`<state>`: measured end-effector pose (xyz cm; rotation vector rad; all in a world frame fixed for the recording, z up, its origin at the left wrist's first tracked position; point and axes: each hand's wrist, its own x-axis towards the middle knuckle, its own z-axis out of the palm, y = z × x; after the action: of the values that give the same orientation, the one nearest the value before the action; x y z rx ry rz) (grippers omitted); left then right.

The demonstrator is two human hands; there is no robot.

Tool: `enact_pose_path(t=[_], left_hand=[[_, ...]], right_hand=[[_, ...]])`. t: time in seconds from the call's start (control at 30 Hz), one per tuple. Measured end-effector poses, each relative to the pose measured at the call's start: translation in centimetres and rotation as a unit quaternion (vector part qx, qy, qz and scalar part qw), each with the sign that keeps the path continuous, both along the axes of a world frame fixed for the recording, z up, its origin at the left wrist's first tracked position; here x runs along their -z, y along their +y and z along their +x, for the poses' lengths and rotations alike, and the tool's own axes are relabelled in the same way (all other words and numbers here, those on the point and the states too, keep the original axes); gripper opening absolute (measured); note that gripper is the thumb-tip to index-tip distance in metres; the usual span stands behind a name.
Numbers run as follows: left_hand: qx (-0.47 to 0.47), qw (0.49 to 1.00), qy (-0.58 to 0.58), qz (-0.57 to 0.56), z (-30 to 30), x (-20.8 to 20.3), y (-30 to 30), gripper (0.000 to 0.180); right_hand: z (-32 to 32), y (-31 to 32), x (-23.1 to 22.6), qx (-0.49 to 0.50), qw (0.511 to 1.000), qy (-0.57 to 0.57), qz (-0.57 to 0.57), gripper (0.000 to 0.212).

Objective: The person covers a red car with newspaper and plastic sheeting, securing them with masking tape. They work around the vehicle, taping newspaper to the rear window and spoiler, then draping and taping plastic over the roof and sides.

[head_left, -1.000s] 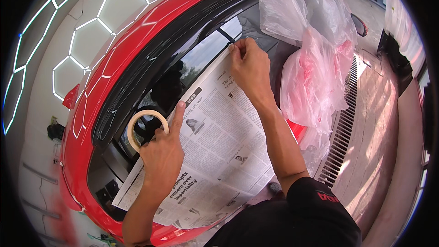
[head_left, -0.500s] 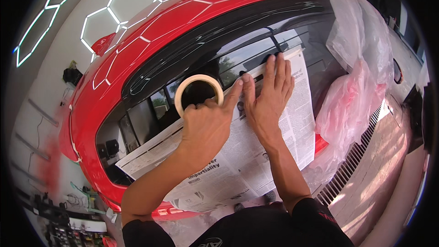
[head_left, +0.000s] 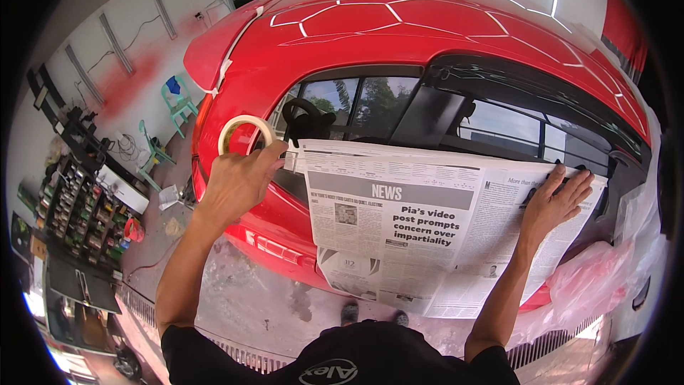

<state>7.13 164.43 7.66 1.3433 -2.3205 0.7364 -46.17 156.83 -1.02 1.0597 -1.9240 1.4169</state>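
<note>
A printed newspaper sheet (head_left: 399, 257) hangs across the lower part of a red car's (head_left: 320, 78) side window (head_left: 385, 100) and over the body below it. My left hand (head_left: 239, 182) is at the sheet's upper left corner, closed on a roll of tan masking tape (head_left: 224, 137). Its thumb and forefinger are pinched together beside that corner. Near the sheet's upper right end, my right hand (head_left: 558, 199) lies flat on the paper with fingers stretched out. A pale strip runs along the top edge of the paper; how far it sticks to the glass I cannot tell.
Crumpled clear plastic sheeting (head_left: 591, 271) covers the car's right part. Green plastic chairs (head_left: 178, 103) stand by the wall at left. A rack of bottles and cans (head_left: 82, 207) is at far left. A drain grate (head_left: 249, 356) runs along the floor.
My left hand, with the tape roll, has moved left from beside my right hand to the newspaper's upper left corner. My right hand stays near the right end. The view has turned left.
</note>
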Motion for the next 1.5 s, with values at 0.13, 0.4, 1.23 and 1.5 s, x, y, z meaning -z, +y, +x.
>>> enact_pose_path(t=[0.13,0.4,1.23,1.5], left_hand=[[-0.047,0.997,0.059,0.020,-1.6,1.5,-2.0,0.020],[-0.158,0.985,0.071,0.019,-3.4,4.1,-4.1,0.017],[0.120,0.962,0.132,-0.206,-5.8,1.2,18.1,0.035],[0.398,0.842,0.329,0.158,0.0,-2.8,18.8,0.064]], right_hand=[[-0.8,0.0,0.0,0.006,1.000,-0.018,0.005,0.089],[4.9,-0.1,0.7,-0.045,0.998,-0.002,0.044,0.090],[25.3,11.5,-14.1,-0.591,0.747,0.304,-0.011,0.008],[30.1,26.7,-15.1,-0.590,0.716,0.352,-0.127,0.033]])
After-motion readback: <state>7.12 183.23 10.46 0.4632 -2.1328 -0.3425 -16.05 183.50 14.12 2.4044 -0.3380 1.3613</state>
